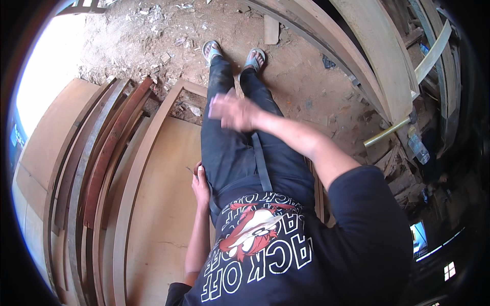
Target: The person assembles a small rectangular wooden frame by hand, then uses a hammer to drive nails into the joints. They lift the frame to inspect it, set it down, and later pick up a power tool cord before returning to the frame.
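My right hand (239, 113) is raised in front of my dark trousers (229, 153), near the knees. Motion smears its fingers, so their shape and anything in them cannot be made out. Low beside my left thigh, my left hand (201, 184) has its fingers curled. A thin dark sliver (190, 170) pokes out at its fingertips, too small to name. That hand is next to a wooden panel (166, 178) set in a pale wooden frame (133, 188), and whether it touches the panel cannot be told.
Several boards and frames, including a red one (112, 148), lean in a row on the left. Large curved timbers (352, 61) stand at the right, with a yellowish rod (386, 133) and a clear plastic bottle (418, 147) close by. Scraps litter the dirt floor (148, 46).
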Tool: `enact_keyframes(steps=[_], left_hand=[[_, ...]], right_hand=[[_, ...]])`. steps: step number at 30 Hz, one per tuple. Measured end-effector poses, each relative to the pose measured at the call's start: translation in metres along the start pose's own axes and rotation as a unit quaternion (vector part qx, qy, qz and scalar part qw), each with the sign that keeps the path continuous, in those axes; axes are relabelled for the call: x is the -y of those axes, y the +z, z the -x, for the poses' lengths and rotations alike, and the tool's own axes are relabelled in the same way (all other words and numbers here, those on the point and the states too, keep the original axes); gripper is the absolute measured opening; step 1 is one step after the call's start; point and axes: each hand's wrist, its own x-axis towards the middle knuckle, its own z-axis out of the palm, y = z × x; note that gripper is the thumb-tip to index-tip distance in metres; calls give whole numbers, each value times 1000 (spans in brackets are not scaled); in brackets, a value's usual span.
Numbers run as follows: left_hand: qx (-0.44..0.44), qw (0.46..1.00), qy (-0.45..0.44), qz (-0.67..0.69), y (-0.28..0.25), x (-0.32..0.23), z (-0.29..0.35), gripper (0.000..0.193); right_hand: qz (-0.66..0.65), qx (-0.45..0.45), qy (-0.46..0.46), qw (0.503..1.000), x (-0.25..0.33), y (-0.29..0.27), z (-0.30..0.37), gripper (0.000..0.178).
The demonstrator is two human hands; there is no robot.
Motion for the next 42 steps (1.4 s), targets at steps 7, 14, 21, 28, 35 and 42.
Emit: enact_keyframes(steps=[7,14,21,28,35,42], left_hand=[[19,989,-97,114,-5,18,-5,69],[49,987,-152,22,-23,4,-30,67],[172,850,-150,-474,99,-86,-170,94],[304,819,390,-290,84,-71,-177,66],[52,867,-133,-478,45,-87,-260,84],[426,891,0,155,139,-100,-198,74]], right_hand=[[2,177,82,981,-22,-23,83,50],[156,392,516,745,-140,-64,183,63],[-39,125,499,857,-19,27,106,67],[-84,-8,209,974,5,8,123,52],[-113,192,749,624,-87,1,160,74],[-566,-210,284,745,-1,10,99,48]])
